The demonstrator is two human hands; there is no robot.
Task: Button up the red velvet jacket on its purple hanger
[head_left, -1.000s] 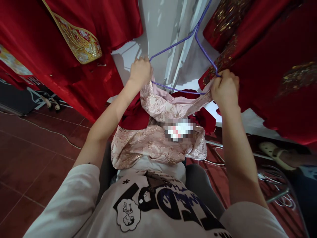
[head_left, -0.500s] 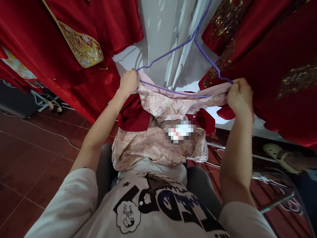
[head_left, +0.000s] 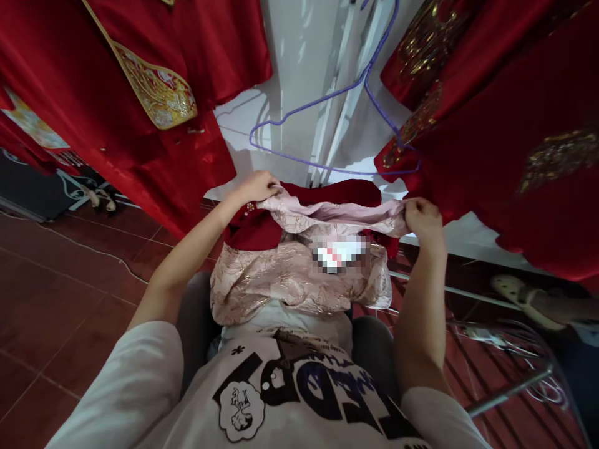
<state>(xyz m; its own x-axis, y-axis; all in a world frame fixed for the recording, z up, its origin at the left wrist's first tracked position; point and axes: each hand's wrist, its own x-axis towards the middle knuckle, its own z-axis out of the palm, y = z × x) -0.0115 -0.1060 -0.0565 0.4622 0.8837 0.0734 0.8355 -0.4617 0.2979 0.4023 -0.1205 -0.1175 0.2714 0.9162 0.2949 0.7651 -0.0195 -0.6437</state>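
A pink brocade garment with a dark red lining hangs in front of my body. My left hand is closed on its upper left edge. At the upper right edge my right hand pinches the same cloth. Both hands stretch the top edge level between them. A purple wire hanger hangs bare just above the garment, apart from both hands.
Red garments with gold embroidery hang at the left and right. A white wall and white rack poles stand behind the hanger. A metal wire rack and a person's foot in a light shoe are low right. Red floor tiles lie at left.
Both hands have come down with the garment's top edge, off the hanger. The purple hanger now hangs free above the cloth.
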